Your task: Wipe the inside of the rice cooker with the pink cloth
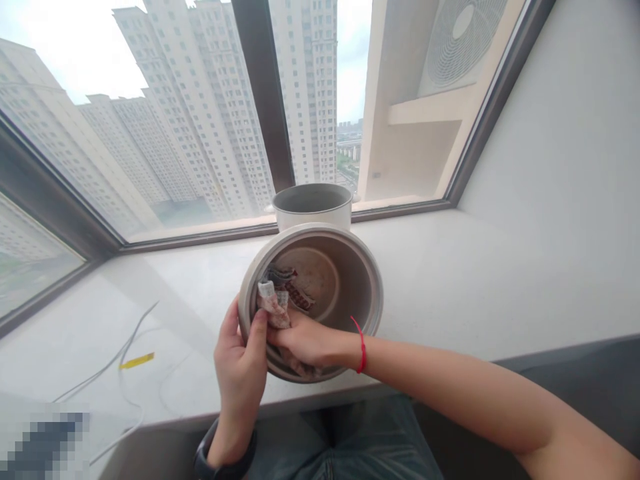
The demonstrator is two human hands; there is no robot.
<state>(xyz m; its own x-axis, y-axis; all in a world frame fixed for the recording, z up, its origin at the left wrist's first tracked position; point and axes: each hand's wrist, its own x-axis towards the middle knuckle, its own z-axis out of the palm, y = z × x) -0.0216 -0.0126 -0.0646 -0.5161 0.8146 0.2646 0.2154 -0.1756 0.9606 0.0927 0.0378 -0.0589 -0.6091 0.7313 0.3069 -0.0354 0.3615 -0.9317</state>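
Observation:
A metal pot (pixel 350 273), tilted so its mouth faces me, rests at the front of the white sill. My left hand (pixel 245 353) grips its left rim, thumb over the edge and fingers outside. Inside the pot, my right hand (pixel 313 340) is closed on a crumpled, stained cloth (pixel 275 307) against the left inner wall. Part of the cloth is dark red and grey, and some of it lies under the hand. Brownish marks show on the pot's bottom. The right fingertips are hidden by the cloth.
Behind the tilted pot a second, pale pot (pixel 313 220) stands by the window frame (pixel 270 87). At the left a thin grey cable (pixel 107 363) with a yellow tag (pixel 137 361) lies on the white sill (pixel 450 280). A pixelated dark object (pixel 45 443) is at bottom left.

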